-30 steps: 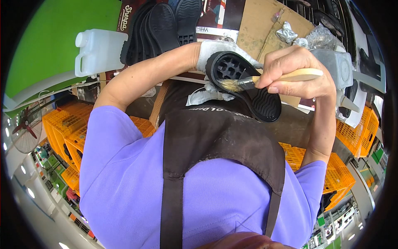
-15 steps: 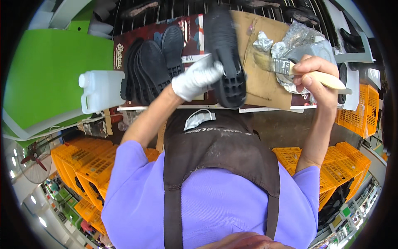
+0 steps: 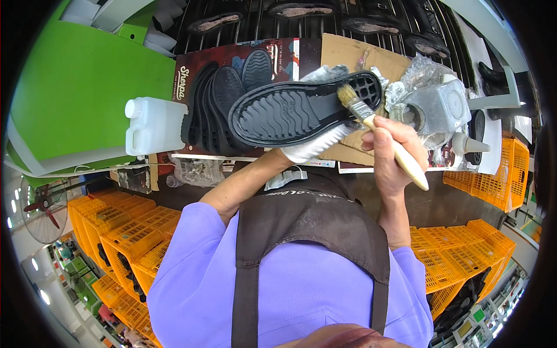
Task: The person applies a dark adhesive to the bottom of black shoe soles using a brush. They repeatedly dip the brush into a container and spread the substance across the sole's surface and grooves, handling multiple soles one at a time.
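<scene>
My left hand (image 3: 316,146), in a white glove, grips a black shoe sole (image 3: 272,113) from beneath, its palm and some fingers hidden behind it. The sole lies level across my front with its cupped, gridded heel end to the right. In my bare right hand (image 3: 394,148) is a flat paintbrush (image 3: 362,110) with a pale handle, closed in the fingers. Its bristles meet the sole's rim by the heel grid. Several more black soles (image 3: 226,87) lean together on a printed dark red cardboard sheet to the left.
A white jug (image 3: 156,124) stands left, before a green panel (image 3: 93,98). Brown cardboard (image 3: 342,49), a clear plastic container (image 3: 444,107) and a nozzle bottle (image 3: 471,146) are to the right. Behind, shoe uppers (image 3: 371,24) lie on a roller rack. Orange crates (image 3: 136,232) flank me.
The sole has turned from upright to crosswise, and my left hand has gone underneath it. My right hand has brought the brush leftward from beside the plastic container onto the sole.
</scene>
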{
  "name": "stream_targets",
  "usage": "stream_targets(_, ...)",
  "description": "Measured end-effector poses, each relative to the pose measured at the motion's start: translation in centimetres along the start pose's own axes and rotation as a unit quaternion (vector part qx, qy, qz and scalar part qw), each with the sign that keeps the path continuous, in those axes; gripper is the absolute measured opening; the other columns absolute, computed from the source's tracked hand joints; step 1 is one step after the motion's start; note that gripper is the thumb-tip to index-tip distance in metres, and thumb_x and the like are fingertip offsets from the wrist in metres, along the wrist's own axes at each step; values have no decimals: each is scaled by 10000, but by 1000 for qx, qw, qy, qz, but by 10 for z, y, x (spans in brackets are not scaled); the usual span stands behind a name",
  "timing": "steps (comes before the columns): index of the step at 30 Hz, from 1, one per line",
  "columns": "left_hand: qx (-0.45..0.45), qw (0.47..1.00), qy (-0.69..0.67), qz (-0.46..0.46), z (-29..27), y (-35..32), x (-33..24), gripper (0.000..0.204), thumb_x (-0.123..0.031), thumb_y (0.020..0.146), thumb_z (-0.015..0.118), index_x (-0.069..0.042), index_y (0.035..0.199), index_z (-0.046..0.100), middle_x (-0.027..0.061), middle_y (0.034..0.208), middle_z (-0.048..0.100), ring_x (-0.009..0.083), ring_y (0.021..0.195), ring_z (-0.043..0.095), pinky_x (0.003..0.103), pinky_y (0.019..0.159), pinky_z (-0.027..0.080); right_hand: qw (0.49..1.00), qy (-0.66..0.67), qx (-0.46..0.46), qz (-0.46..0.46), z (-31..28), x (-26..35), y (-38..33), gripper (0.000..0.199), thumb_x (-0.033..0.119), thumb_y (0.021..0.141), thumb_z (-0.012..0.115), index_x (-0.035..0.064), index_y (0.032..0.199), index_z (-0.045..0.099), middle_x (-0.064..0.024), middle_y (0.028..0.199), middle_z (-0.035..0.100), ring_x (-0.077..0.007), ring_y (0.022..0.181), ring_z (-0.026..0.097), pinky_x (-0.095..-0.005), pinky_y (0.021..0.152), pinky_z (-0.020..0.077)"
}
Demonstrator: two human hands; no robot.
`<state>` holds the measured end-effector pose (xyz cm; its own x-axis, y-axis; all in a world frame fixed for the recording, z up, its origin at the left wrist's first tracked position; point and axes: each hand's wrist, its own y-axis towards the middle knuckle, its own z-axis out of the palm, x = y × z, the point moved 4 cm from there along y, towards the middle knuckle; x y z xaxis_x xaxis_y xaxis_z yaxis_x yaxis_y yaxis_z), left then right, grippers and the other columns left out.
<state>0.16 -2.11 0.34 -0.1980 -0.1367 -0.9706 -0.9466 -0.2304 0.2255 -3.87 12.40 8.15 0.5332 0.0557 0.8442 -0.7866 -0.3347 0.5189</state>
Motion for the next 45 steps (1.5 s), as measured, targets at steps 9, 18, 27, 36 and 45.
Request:
stream_targets(9, 77, 994, -75, 11, 15, -13, 34, 183, -179, 833, 610, -73, 973, 561, 26, 926, 559, 121, 857, 540, 257, 743, 453, 998, -3, 54, -17, 37, 12, -2, 67, 11, 716, 686, -28, 745, 640, -113, 750, 656, -201, 639, 651, -273, 581, 524)
stream_targets(18, 178, 976, -126, 8, 28, -25, 66, 167, -211, 834, 600, -93, 931, 532, 16, 881, 524, 118, 831, 519, 255, 723, 437, 991, 35, 106, -75, 57, 21, 7, 59, 12, 717, 678, -24, 740, 637, -102, 718, 646, -192, 594, 642, -252, 515, 509)
stream_targets(27, 202, 956, -207, -51, 32, -22, 62, 137, -222, 830, 589, -117, 821, 501, -12, 753, 462, 95, 735, 479, 232, 645, 407, 973, 41, 217, -71, 60, 16, 23, 90, 51, 740, 678, -9, 791, 634, -101, 733, 653, -190, 627, 648, -263, 565, 513)
stream_targets(36, 279, 944, -159, -69, 14, -21, 9, 438, -222, 678, 759, -57, 1015, 534, 47, 951, 553, 152, 898, 537, 288, 771, 460, 938, 69, 340, -5, 48, -8, 51, 90, 76, 768, 660, 8, 824, 645, -91, 736, 654, -160, 635, 638, -252, 573, 498)
stream_targets(45, 372, 876, -229, -204, -12, -24, 21, 587, -126, 642, 788, -2, 1149, 519, 92, 1079, 581, 171, 968, 560, 326, 878, 458, 911, 75, 381, 135, 37, -38, 66, 146, 145, 810, 643, 3, 841, 659, -41, 697, 627, -77, 589, 579, -208, 515, 456)
